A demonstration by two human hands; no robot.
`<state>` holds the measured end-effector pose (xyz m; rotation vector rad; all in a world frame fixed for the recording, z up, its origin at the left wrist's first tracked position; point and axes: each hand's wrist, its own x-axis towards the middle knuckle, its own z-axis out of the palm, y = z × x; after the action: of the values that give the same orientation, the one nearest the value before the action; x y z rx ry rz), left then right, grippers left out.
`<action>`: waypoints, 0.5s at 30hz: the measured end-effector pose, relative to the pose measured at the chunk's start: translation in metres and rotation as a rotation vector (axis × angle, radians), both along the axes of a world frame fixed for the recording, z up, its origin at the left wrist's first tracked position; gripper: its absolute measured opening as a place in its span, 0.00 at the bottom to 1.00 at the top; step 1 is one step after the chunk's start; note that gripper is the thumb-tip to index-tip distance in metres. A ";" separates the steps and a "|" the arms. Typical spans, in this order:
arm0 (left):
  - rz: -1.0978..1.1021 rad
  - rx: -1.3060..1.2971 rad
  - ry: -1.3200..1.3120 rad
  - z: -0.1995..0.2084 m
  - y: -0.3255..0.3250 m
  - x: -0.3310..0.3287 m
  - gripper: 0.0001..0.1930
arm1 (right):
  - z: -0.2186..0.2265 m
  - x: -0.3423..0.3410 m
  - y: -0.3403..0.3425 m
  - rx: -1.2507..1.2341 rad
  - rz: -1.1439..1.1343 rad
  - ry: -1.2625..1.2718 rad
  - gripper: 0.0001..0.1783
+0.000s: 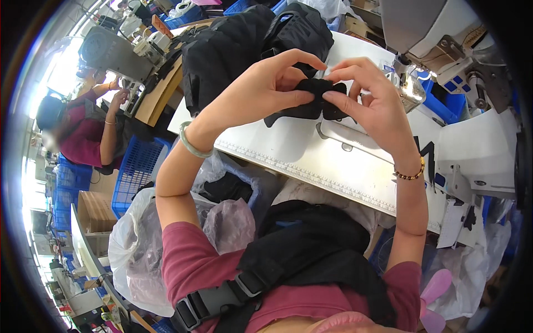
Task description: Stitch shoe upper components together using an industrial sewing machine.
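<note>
Over the white table [266,145], a small black fabric piece [312,89] is held up between my two hands. My left hand [272,83] pinches its left side between thumb and fingers. From the right, my right hand [369,97] grips the other side, thumb in front and fingers curled behind. Folds hide the piece's full shape. Below it, dark flaps [297,111] hang or lie close to the tabletop; I cannot tell whether they belong to the same piece.
A heap of black bags [227,55] covers the table's far left. Sewing machine parts [477,89] stand close on the right, by a blue bin [447,102]. A ruler strip [311,178] runs along the near edge. Plastic bags [141,250] sit lower left; a co-worker [83,130] sits farther left.
</note>
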<state>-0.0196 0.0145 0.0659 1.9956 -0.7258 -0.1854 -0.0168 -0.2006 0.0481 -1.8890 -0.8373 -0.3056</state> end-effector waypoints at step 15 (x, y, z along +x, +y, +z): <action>0.000 -0.486 0.262 -0.032 -0.018 0.004 0.15 | -0.041 -0.028 -0.025 -0.354 -0.022 -0.974 0.15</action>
<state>-0.0155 -0.0032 0.0343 1.4752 -0.5401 -0.2406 -0.0449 -0.2260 0.0069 -2.0471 -1.5823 -1.2142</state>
